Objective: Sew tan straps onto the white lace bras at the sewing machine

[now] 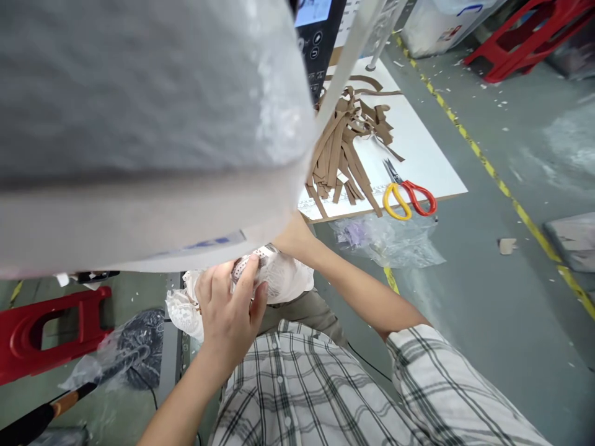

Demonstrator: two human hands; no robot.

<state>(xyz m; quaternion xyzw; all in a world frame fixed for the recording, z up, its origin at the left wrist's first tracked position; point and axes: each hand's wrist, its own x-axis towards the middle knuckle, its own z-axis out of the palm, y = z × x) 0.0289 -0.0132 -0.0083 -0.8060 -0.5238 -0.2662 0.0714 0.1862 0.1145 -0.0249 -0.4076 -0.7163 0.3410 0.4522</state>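
Your left hand (pixel 229 303), fingers loosely spread, rests on one white lace cloth (pixel 294 280) below the machine (pixel 195 210); your right hand (pixel 292 235) is partly hidden, grip indeterminable. Beyond: one scissors pair (pixel 409 197), many brown strips (pixel 341 148), two red stools (pixel 86 322).

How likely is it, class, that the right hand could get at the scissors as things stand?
Probably yes: nothing visible lies over the scissors on the white board, and the side facing the right arm looks free. The right hand is partly hidden behind the machine, so its grip is unclear.
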